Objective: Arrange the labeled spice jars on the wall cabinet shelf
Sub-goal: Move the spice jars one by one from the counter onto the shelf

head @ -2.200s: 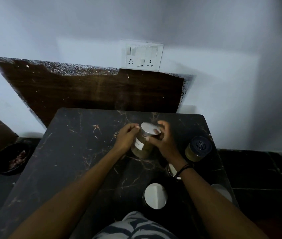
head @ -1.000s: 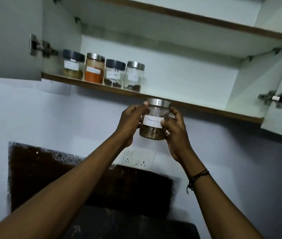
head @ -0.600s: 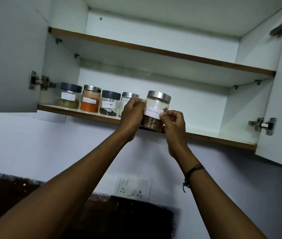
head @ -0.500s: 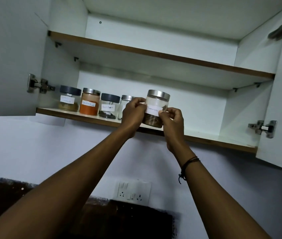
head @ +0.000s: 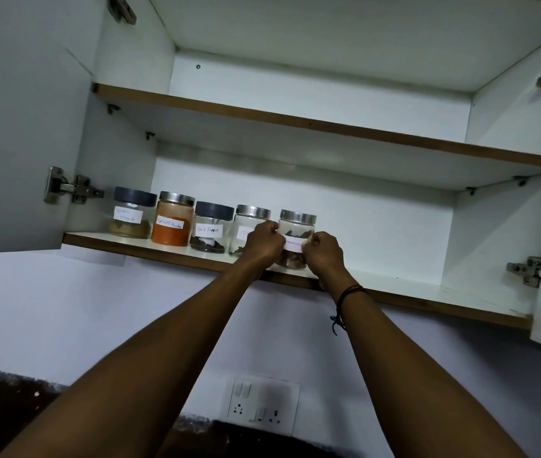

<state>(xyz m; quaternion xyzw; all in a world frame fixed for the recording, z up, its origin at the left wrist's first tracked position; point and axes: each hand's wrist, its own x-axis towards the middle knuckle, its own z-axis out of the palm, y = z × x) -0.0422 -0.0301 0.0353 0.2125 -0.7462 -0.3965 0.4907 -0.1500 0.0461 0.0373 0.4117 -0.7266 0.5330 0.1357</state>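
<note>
Fifth jar point(head: 296, 226) upright on lower shelf point(head: 427, 297), right end of row, just beside fourth jar point(head: 250, 223); left hand point(head: 262, 243) and right hand point(head: 324, 254) flank it equally, fingers curled gripping sides

Five labeled jars point(head: 296, 238) stand upright in a row on the lower shelf point(head: 427, 294), left side.

Both hands grip a steel-lidded jar point(head: 296, 226) standing on the lower cabinet shelf point(head: 427, 297): left hand point(head: 262, 244) on its left side, right hand point(head: 325, 256) on its right. Four labeled jars point(head: 172, 223) line up beside it.
</note>
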